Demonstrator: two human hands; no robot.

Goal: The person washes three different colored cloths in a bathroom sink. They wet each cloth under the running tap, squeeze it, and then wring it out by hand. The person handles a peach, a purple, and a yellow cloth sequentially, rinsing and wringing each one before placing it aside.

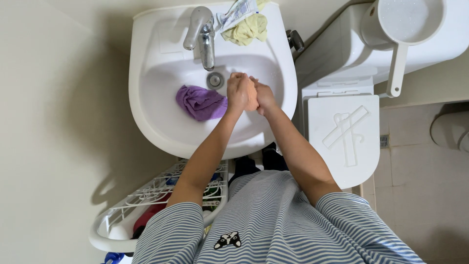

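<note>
Both my hands are together over the bowl of a white sink [156,122]. My left hand [237,92] and my right hand [265,97] are pressed around a small orange piece, likely a bar of soap [251,95], mostly hidden between them. A purple cloth [201,101] lies crumpled in the bowl just left of my left hand. The drain [215,79] sits right behind my hands, under the chrome tap [201,34].
A yellow cloth [249,29] and a squeezed tube [237,12] rest on the sink's back ledge. A white toilet with closed lid [342,137] stands to the right, a white dipper [405,24] on its tank. A white wire rack [151,200] stands below the sink.
</note>
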